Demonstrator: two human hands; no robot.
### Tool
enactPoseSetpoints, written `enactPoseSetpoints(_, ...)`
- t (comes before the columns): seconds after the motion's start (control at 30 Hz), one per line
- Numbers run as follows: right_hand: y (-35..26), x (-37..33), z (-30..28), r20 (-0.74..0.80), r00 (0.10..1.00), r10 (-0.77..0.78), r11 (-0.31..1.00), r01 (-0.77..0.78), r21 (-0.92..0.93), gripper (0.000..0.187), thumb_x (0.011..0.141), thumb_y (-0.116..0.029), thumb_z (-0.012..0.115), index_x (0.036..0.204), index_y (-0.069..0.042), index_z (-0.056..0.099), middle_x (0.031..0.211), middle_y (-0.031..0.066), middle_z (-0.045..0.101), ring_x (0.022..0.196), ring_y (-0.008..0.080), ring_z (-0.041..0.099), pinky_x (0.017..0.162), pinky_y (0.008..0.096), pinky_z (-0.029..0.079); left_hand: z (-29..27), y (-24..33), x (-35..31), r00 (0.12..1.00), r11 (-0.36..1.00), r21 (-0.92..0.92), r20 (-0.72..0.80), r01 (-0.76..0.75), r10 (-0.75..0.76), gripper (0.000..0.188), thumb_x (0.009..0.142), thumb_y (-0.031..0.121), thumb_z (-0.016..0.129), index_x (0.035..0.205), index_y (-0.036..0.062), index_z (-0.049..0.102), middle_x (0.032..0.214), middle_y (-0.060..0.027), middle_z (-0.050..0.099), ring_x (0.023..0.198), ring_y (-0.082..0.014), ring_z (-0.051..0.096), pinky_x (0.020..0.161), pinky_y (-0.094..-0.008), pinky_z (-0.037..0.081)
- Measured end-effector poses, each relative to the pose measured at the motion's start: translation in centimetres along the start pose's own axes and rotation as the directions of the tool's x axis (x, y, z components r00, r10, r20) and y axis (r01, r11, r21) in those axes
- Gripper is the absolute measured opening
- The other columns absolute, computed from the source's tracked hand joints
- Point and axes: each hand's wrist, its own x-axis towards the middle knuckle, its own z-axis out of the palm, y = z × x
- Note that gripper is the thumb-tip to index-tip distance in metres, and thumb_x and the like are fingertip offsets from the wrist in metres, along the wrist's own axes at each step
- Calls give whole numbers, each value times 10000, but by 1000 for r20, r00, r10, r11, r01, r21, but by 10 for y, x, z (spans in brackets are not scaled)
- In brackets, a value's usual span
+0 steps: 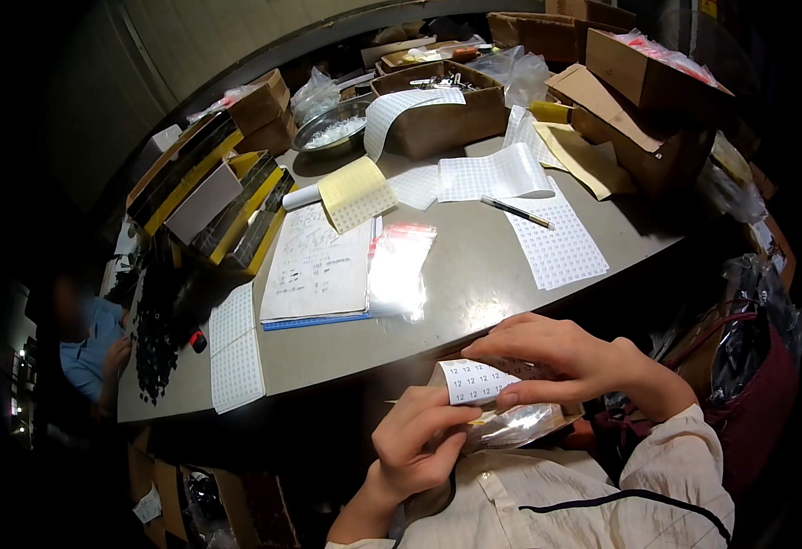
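Close to my body, a curled white label sheet (pixel 476 381) printed in rows is held between my hands. My right hand (pixel 570 361) reaches over it, fingers bent along its far side and thumb pressed on its near side. At the sheet's lower left, my left hand (pixel 419 439) is closed, with thumb and forefinger at the edge of a clear plastic bag (pixel 520 426) that lies just under the sheet. The left fingertips partly hide what they pinch.
On the grey table (pixel 460 265) lie papers on a blue clipboard (pixel 317 320), shiny clear bags (pixel 401 270), a pen (pixel 518 212) and label sheets (pixel 561 238). Cardboard boxes (pixel 442 123) and a metal bowl (pixel 332 128) stand behind. Black pieces (pixel 156 329) lie left, near another person (pixel 94 343).
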Motion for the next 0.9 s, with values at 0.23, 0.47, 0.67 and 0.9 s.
enactPoseSetpoints(0.23,-2,-6,8,-82,996,41,999,-38,37,543,943,-274,790,1383,9,646,1149,141,740,1000,264,694,872,364,553,7,-2,-1,999,998,-49,-6,36,-37,331,671,-121,683,971,1,755,1081,-177,746,931,-261,707,844,-327,554)
enactPoseSetpoints(0.47,9,-12,17,-235,968,-92,984,53,-168,555,886,-227,847,1350,15,661,1152,140,740,967,264,694,853,357,555,12,-8,-2,997,994,-80,-3,75,-75,309,710,-102,725,999,7,746,1126,-211,738,932,-324,726,837,-365,564)
enactPoseSetpoints(0.67,7,-7,20,-284,949,-139,958,56,-280,575,854,-234,872,1328,17,661,1185,149,736,969,278,693,854,357,553,12,-11,-7,990,986,-93,-8,136,-137,268,735,-97,736,986,-3,743,1120,-225,733,920,-310,734,826,-342,566)
enactPoseSetpoints(0.9,11,-5,27,-292,945,-150,960,69,-270,550,867,-232,867,1310,23,666,1136,148,742,888,240,705,773,329,561,12,-17,-14,985,980,-108,-33,167,-172,232,765,-93,753,981,-10,741,1107,-210,738,894,-294,733,811,-325,566)
